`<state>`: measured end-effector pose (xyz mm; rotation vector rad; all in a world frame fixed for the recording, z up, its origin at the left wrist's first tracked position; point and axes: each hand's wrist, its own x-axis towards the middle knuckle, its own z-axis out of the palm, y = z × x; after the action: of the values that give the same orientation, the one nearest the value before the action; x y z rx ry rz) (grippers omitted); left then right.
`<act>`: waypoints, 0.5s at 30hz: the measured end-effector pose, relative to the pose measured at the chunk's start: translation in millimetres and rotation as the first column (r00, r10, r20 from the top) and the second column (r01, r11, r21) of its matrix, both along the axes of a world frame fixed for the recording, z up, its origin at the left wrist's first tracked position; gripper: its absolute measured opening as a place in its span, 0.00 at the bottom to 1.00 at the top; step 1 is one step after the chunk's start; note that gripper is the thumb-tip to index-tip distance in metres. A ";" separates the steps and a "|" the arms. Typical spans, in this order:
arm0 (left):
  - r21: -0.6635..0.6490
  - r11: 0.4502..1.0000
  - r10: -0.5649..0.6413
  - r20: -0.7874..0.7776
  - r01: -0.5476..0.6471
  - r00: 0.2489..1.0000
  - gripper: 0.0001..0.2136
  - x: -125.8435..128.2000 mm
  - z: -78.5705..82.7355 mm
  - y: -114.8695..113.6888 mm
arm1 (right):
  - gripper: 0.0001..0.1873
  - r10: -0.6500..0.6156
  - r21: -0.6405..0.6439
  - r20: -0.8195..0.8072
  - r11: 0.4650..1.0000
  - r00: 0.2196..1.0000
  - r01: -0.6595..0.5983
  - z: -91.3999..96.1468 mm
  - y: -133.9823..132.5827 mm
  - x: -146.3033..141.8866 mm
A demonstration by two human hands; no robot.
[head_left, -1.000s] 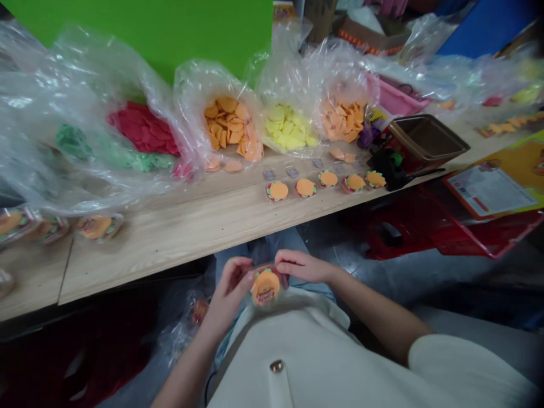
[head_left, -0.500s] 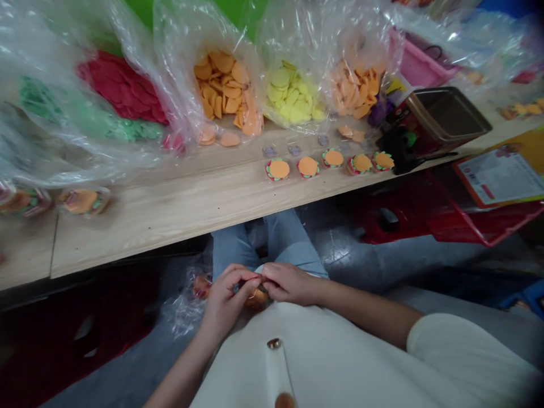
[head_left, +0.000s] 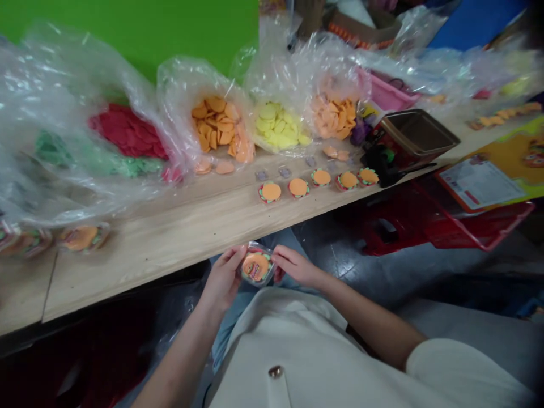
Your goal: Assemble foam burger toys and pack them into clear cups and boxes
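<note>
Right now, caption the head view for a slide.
Left hand and right hand hold a clear plastic pack containing an orange disc beside a pale wooden table.

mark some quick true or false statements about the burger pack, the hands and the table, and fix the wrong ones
1. The left hand and right hand both hold the clear burger pack. True.
2. The burger pack rests on the table. False: the burger pack is held off the table, in front of the person.
3. The row of orange-topped burgers at the table's near edge, right of the pack in the picture, holds nine. False: that row holds five.
4. The yellow pieces lie between two heaps of orange pieces. True.
5. The red pieces lie left of the yellow pieces in the picture. True.
</note>
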<state>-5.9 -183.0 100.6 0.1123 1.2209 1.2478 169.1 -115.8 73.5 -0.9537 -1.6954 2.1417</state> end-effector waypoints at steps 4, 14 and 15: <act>0.174 0.978 -0.152 0.206 0.116 0.967 0.24 18.6 16.1 33.1 | 0.16 -0.333 -0.192 -0.162 0.934 0.929 0.302 -4.0 10.1 1.8; 0.087 0.996 0.040 -0.033 -0.037 0.999 0.20 33.5 -19.6 81.7 | 0.10 -0.860 0.522 0.175 0.494 0.480 0.695 24.4 169.6 160.8; 0.041 0.999 0.028 -0.035 -0.026 0.999 0.21 21.5 -27.8 85.4 | 0.12 -0.899 0.539 0.170 0.427 0.403 0.727 33.9 197.0 189.1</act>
<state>15.6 -97.7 72.8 0.1483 1.2313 1.2988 358.2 81.1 107.4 -1.7605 -1.2151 0.8871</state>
